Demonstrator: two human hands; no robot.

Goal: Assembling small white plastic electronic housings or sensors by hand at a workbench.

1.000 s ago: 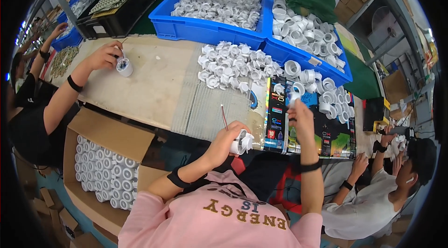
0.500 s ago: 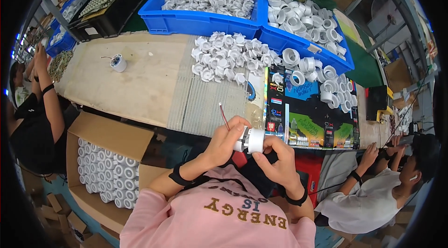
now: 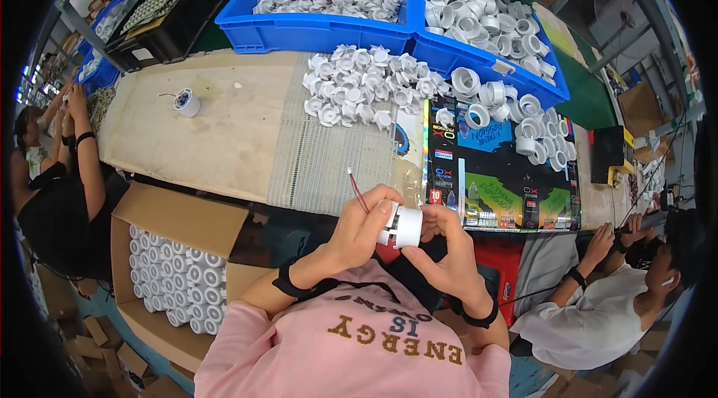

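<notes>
At the centre of the frame, your left hand has its grip pinching a white cylindrical housing, with a thin red lead rising toward the upper left. A smooth white collar sits at the housing's right side. Your right hand curves near the collar's right end, thumb at its lower edge; I cannot tell whether that grip presses on it.

Beyond your hands, on the surface, a pile of white impellers lies at upper centre, in front of 2 blue bins. Loose white rings cluster at upper right, partly on a black printed sheet. At upper left stands 1 white cup with a wire. An open cardboard box packed with white parts is at lower left.
</notes>
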